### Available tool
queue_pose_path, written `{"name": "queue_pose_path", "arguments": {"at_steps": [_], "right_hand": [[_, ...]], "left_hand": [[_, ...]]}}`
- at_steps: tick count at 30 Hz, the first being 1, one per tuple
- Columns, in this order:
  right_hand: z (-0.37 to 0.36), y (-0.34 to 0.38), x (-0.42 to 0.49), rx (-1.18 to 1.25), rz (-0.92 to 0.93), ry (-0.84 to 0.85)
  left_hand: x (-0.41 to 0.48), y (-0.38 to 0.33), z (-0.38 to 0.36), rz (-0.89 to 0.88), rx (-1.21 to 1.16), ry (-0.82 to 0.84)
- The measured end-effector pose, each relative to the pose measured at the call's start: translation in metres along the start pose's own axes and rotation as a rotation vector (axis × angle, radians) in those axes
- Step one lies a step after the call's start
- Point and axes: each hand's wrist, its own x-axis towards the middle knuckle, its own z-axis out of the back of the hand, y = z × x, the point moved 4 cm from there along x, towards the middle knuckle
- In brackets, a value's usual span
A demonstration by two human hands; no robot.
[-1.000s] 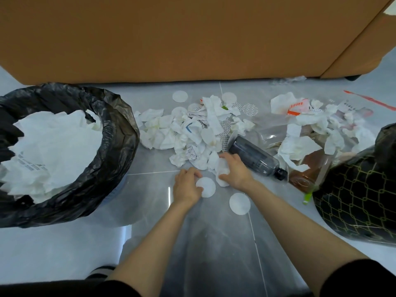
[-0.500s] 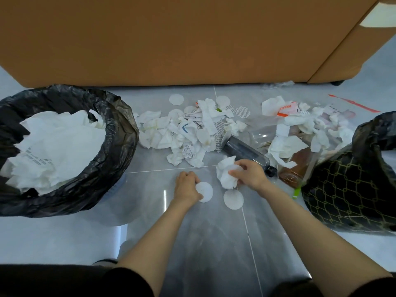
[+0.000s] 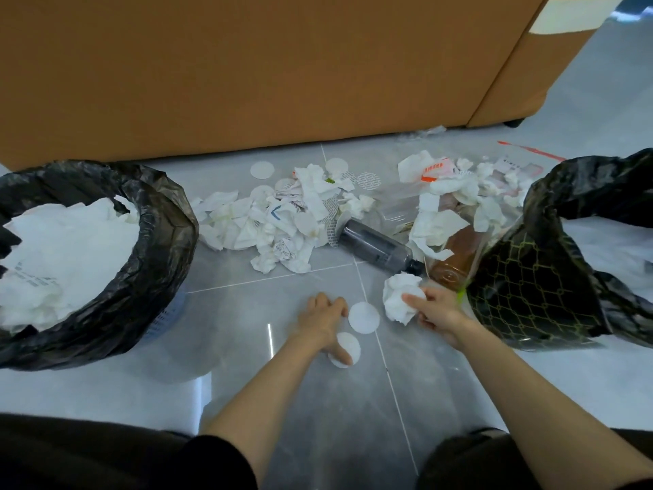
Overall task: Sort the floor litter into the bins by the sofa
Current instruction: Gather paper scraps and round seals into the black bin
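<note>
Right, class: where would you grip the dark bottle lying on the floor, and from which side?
Probably round the bare middle of the dark bottle, from above: it lies on its side, base against the tissues, cap pointing toward the right hand.

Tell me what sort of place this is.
Probably a home living room: a tan sofa runs along the back, the floor is glossy grey tile, and a left bin and right bin, both lined with black bags, flank the litter.
</note>
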Motion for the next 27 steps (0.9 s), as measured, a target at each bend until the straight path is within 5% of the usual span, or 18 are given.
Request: {"name": "queue_pose_path", "arguments": {"at_steps": [9, 13, 18, 27], "right_hand": [[-0.003, -0.016, 0.0, 0.152, -0.085, -0.007], [-0.005, -0.014, 0.0, 0.171, -0.075, -0.002], [0.0, -0.02, -0.002, 0.177, -0.078, -0.022], [-0.004, -0.033, 0.001, 0.183, -0.121, -0.026]], "left_hand": [[-0.007, -0.002, -0.015, -0.033, -0.055, -0.09], [-0.004, -0.006, -0.009, -0.044, -0.391, -0.174], [0.006, -0.017, -0.003, -0.066, -0.535, -0.309], [0.023, -0.026, -0.012, -0.105, -0.254, -0.387]]}}
